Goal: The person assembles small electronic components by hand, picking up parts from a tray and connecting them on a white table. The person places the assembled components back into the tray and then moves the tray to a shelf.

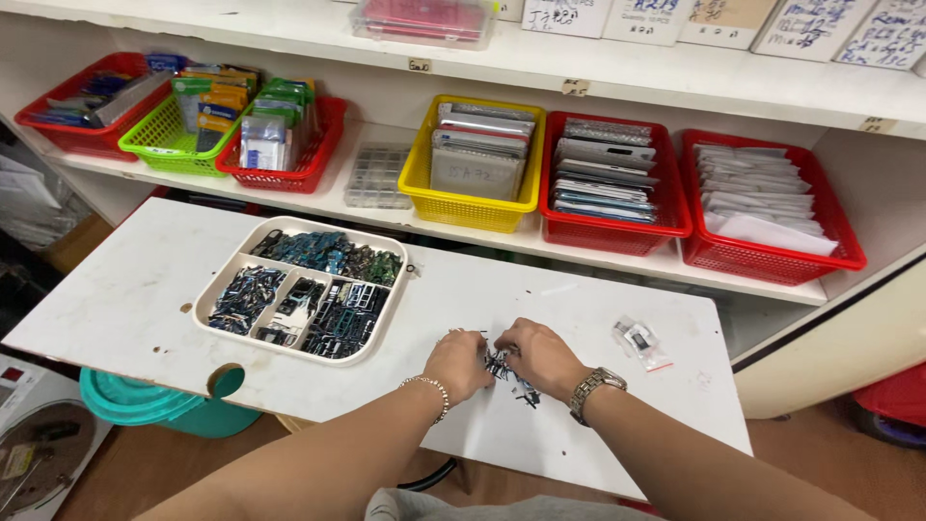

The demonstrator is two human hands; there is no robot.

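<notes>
Small dark metal and plastic parts (506, 371) lay in a loose heap on the white tabletop (125, 299), between the person's two hands and partly under them. The left hand (458, 362), with a beaded bracelet at the wrist, had its fingers curled down into the heap; its grip was pressed together on some of the parts, though which piece it pinched was too small to tell. The right hand (542, 355), with a metal wristwatch at the wrist, met it from the other side, fingertips bent onto the same heap and closed in a similar pinch. The two hands were nearly touching over the pile.

Well to the left of the hands sat a cream plastic tray with four compartments (299, 289), each filled with small dark and bluish components. Near the right hand, a small clear plastic bag (639, 340) lay flat on the tabletop.

Behind the tabletop, a white shelf (386, 207) carried a row of plastic baskets: a green one (169, 145), a yellow one (468, 207) and several red ones (612, 232), all packed with flat packets and envelopes. A teal bucket (145, 405) stood below the tabletop's left edge.
</notes>
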